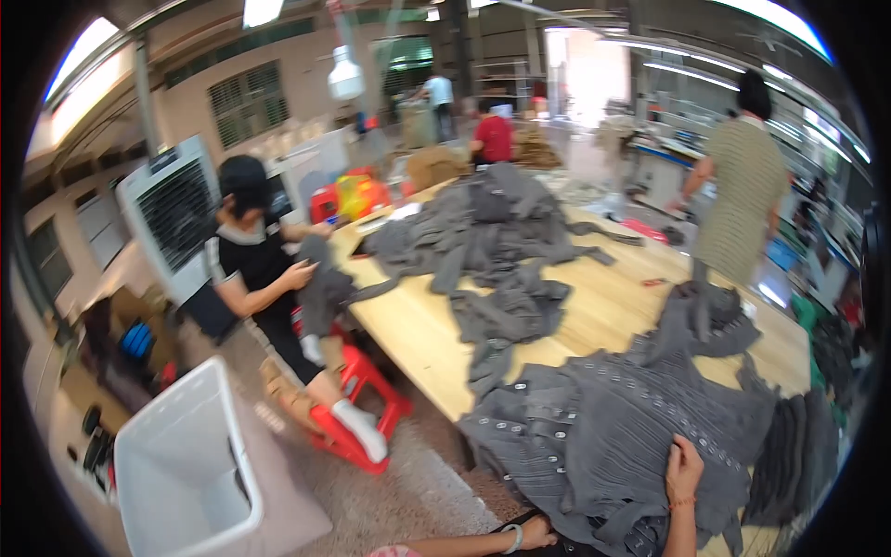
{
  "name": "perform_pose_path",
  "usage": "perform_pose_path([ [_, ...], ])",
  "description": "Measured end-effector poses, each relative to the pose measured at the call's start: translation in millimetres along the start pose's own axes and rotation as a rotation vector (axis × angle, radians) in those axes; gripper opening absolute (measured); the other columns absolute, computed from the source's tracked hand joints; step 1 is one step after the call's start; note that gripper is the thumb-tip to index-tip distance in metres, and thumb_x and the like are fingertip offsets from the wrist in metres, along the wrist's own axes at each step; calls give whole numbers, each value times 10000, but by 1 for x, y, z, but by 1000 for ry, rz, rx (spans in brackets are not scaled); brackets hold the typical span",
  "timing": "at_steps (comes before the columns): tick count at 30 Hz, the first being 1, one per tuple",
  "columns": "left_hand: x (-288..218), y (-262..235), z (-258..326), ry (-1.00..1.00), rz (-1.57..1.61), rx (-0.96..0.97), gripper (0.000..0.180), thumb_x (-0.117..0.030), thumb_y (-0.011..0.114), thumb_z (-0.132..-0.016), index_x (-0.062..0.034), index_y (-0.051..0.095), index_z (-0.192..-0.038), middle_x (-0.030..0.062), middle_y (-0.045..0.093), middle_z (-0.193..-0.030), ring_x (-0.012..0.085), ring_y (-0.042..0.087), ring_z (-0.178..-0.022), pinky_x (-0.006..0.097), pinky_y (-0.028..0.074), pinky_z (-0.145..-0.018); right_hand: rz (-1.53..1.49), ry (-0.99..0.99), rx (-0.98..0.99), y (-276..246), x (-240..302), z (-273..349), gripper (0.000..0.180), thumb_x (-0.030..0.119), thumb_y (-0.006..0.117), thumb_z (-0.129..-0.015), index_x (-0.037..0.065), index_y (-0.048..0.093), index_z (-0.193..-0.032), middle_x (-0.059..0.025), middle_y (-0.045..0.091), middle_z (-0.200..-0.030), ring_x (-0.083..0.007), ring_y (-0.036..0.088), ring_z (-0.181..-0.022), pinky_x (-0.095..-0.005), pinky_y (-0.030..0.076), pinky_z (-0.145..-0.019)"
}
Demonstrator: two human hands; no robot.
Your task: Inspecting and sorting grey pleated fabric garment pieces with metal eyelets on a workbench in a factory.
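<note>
A dark grey ribbed knit garment (594, 422) with rows of small shiny metal fasteners is spread over the near right part of the wooden table. My right hand (684, 471), a thin red band at its wrist, rests on it with bent fingers closed on the fabric. At the lower edge, beside the garment's near border, is my left hand (536, 533), wearing a pale bangle. Its fingers are mostly hidden. A neat stack of folded grey garments (789, 459) lies to the right of my right hand.
A large heap of grey garments (483, 218) covers the far part of the table (613, 311). To the left, a seated person (255, 251) handles grey cloth beside a red stool (357, 390). A white bin (190, 464) stands near left. Another person (747, 186) stands at the right.
</note>
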State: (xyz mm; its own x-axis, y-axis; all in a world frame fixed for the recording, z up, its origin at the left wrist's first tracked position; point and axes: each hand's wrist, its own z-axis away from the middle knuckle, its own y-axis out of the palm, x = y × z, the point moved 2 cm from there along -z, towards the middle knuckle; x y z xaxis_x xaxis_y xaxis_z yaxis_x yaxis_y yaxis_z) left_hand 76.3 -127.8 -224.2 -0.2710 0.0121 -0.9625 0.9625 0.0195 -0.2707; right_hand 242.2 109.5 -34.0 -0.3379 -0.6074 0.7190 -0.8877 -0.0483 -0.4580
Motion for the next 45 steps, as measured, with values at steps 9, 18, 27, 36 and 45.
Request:
perform_pose_path([
  [9,111,5,-5,-646,175,455,262,-200,688,-823,-68,681,-1050,84,658,-918,240,592,-859,331,476,-740,124,-45,61,19,24,-13,173,141,627,-878,118,700,-1034,-91,698,-914,-258,688,-780,-337,546,-690],
  [18,83,23,-28,-315,48,448,224,-180,677,-793,-39,676,-967,97,649,-795,234,605,-708,343,493,-662,91,-68,38,12,30,-8,160,146,644,-873,122,707,-1018,-87,705,-905,-261,685,-779,-337,540,-682],
  [27,46,-6,7,-161,-30,45,194,-160,667,-762,-10,671,-884,110,641,-672,228,617,-557,356,511,-584,-1,-41,2,14,21,-6,164,25,618,-864,32,698,-1007,-66,660,-777,-105,574,-589,-235,448,-553],
  [36,74,22,17,-165,344,-23,145,-157,701,-847,-75,694,-966,50,655,-856,204,588,-821,313,463,-705,-30,-57,15,18,14,-7,163,28,604,-876,19,687,-1016,-78,663,-813,-113,582,-621,-236,447,-571],
  [45,-31,-20,1,361,-20,-296,470,-192,707,-769,-45,607,-1205,152,639,-992,315,594,-811,430,482,-784,-41,-12,50,10,0,-1,185,10,545,-914,-37,659,-1053,-124,696,-983,-194,665,-882,-287,507,-786],
])
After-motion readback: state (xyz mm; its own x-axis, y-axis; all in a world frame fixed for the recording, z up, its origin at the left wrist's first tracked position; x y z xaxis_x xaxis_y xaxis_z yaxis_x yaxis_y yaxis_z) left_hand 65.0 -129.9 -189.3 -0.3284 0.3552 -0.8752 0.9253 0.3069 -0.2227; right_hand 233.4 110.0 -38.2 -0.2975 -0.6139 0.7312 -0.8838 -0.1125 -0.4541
